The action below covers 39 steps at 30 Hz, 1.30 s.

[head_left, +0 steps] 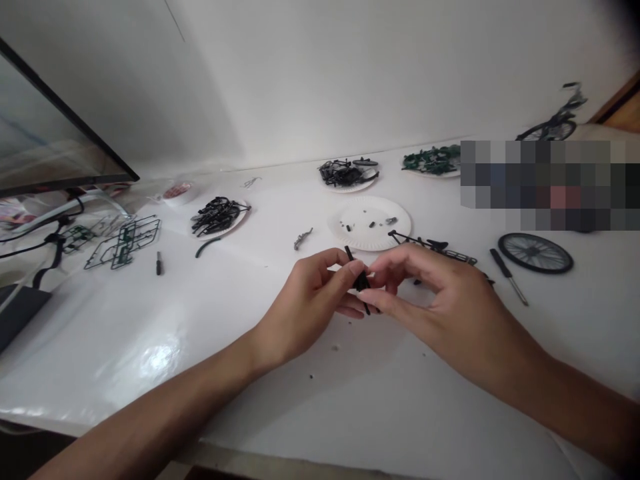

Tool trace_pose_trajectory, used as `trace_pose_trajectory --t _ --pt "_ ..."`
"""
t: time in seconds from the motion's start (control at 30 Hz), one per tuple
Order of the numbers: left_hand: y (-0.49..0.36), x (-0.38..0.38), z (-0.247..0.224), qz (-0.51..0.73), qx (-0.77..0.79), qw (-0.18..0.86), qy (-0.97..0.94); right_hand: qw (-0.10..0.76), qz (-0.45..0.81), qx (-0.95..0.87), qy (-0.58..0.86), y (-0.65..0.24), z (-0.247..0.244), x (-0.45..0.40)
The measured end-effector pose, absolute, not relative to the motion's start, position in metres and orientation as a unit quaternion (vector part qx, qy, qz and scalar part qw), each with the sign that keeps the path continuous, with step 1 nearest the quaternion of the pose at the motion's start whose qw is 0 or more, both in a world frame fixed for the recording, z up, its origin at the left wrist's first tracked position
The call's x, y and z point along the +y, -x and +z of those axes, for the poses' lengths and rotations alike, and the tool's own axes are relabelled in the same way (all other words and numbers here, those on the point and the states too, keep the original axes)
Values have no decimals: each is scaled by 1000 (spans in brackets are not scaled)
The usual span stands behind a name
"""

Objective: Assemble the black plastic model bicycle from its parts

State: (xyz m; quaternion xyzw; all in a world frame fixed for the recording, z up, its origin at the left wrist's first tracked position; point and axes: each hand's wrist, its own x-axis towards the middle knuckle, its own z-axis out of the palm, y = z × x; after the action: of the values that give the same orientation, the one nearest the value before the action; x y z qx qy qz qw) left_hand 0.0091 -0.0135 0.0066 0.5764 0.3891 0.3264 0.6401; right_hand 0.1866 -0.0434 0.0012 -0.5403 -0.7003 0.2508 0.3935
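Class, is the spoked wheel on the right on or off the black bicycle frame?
Off: the spoked wheel lies on the white table, apart from the black bicycle frame.

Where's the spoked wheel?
In the head view, the spoked wheel lies on the right of the table, just right of the screwdriver and beyond the right hand.
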Motion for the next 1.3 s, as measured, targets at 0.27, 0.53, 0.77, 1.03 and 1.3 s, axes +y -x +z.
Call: trace_pose_trajectory --t 0.27,0.53,0.77,1.03,1.3 --pt "-9 -17 8 321 370 668 -560 442 127 -742 489 -189 6 -45" --pt "-3 -15 9 316 384 634 -592 452 81 -740 491 -187 3 -44" --pt "-9 -17 7 344 383 635 -575 443 104 -722 522 -185 3 -42" --pt "-5 -20 10 310 377 631 -603 424 184 -692 554 -189 7 -42" --pt "3 -14 16 356 357 255 -825 392 191 -674 596 -195 17 -44"
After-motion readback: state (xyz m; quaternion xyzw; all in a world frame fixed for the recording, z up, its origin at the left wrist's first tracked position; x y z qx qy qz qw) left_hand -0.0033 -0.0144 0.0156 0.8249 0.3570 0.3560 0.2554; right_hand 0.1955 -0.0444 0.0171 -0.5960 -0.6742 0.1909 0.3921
